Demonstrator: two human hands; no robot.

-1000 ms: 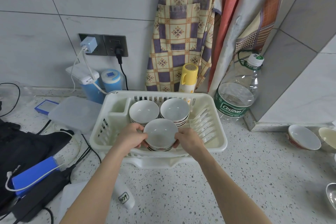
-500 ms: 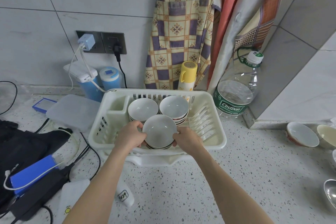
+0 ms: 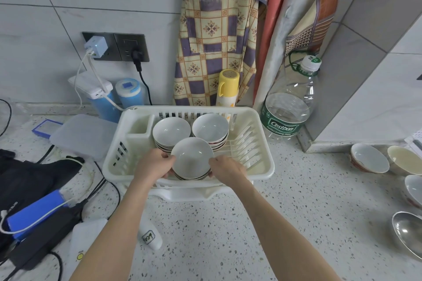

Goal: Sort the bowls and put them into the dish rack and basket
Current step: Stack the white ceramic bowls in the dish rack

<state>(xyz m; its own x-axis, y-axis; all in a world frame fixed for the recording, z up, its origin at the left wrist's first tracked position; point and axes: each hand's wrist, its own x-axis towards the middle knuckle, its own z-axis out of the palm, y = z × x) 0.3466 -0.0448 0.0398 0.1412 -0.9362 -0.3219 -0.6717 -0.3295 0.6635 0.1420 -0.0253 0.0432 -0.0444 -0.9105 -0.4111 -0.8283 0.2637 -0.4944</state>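
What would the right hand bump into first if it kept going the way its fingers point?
The right hand points left and slightly away, already holding the near stack of bowls in the dish rack. It would probably meet that stack first.

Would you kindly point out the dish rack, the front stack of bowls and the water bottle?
dish rack [image 3: 262, 166]: head view, right rim.
front stack of bowls [image 3: 191, 157]: head view, inside of top bowl.
water bottle [image 3: 282, 126]: head view, green label.

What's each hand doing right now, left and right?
Left hand: grips the left side of the front bowl stack in the dish rack.
Right hand: grips the same stack's right side.
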